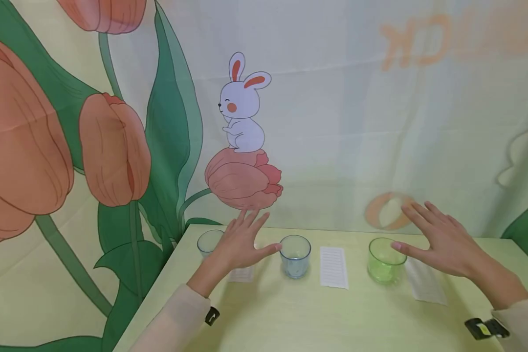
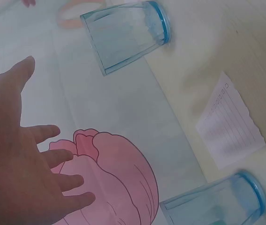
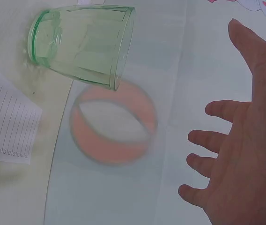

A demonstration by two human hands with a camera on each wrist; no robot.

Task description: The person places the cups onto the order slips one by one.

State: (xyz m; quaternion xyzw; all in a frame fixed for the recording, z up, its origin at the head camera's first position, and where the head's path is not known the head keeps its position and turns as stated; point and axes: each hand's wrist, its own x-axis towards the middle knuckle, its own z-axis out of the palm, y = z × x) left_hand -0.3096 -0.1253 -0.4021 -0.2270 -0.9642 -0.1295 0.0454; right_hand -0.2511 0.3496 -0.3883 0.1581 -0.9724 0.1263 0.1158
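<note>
Green glass (image 1: pixel 384 266), lower right of frame; blue glass (image 1: pixel 295 259), lower centre; third glass (image 1: pixel 208 241) partly behind left hand (image 1: pixel 243 243). Left hand and right hand (image 1: pixel 448 243) both released, fingers spread, above counter (image 1: pixel 312 320).

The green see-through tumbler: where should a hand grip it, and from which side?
The green see-through tumbler is probably best gripped around the middle of its wall, from the right: it stands upright, shows no handle and narrows toward its base. The right hand is nearest, and the white lined paper slip on that side lies flat, so shouldn't obstruct.
</note>
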